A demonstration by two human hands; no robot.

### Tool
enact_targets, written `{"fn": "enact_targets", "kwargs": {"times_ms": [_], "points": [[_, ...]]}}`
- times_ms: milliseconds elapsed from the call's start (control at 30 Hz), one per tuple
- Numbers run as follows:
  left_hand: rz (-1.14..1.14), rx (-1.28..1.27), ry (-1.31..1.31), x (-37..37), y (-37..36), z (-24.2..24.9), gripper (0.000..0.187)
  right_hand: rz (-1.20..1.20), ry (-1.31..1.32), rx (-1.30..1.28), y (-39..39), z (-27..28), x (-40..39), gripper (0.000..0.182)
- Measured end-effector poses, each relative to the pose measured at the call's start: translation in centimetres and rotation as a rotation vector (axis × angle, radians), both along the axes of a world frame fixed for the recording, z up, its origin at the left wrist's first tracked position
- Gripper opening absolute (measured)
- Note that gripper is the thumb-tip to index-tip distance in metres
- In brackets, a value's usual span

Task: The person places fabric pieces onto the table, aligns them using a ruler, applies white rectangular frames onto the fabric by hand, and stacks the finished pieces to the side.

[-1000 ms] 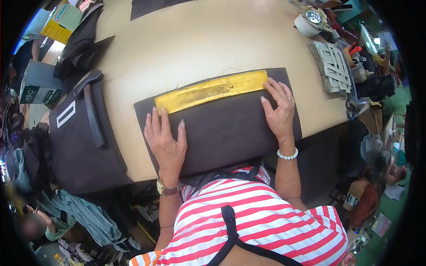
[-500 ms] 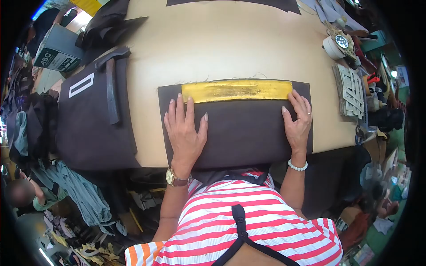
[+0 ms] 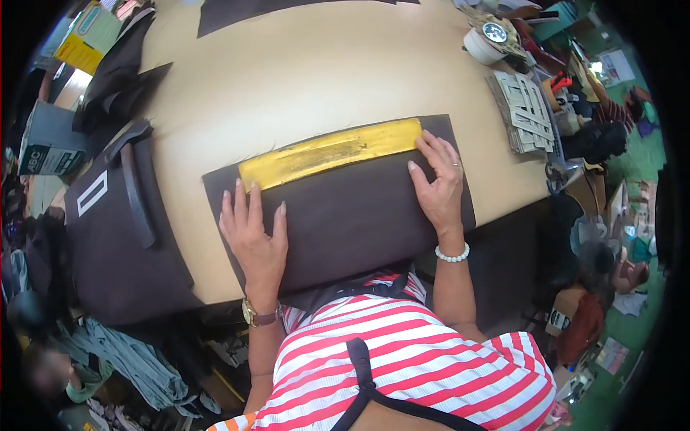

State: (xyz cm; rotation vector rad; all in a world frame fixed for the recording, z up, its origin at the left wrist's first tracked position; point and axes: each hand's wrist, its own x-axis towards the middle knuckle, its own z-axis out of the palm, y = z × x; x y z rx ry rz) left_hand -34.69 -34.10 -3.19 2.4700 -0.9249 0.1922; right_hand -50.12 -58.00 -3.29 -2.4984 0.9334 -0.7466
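Note:
A long yellow strip (image 3: pixel 330 153) lies along the far edge of a dark fabric piece (image 3: pixel 345 215) on the table. My left hand (image 3: pixel 255 241) rests flat on the fabric with its fingers spread, the fingertips at the strip's left end. At the strip's right end, my right hand (image 3: pixel 440 183) lies with fingers apart, its fingertips touching the strip's corner. Neither hand grips anything.
To the left, another dark fabric piece (image 3: pixel 115 237) bears a white rectangular frame (image 3: pixel 93 192) and a dark curved tool (image 3: pixel 136 197). Stacked pale templates (image 3: pixel 521 111) and a round dial (image 3: pixel 494 32) are at the right. A grey box (image 3: pixel 52 140) stands far left.
The view has turned and shifted, so the table, fabric and hands appear tilted and further left. Both hands keep their places against the fabric and strip.

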Motion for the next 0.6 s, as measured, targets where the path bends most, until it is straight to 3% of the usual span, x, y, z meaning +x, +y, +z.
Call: {"fn": "enact_targets", "kwargs": {"times_ms": [600], "points": [[-0.021,-0.054,0.034,0.10,0.01,0.20,0.048,-0.010,0.024,-0.031,0.16,0.15,0.07,0.040]]}}
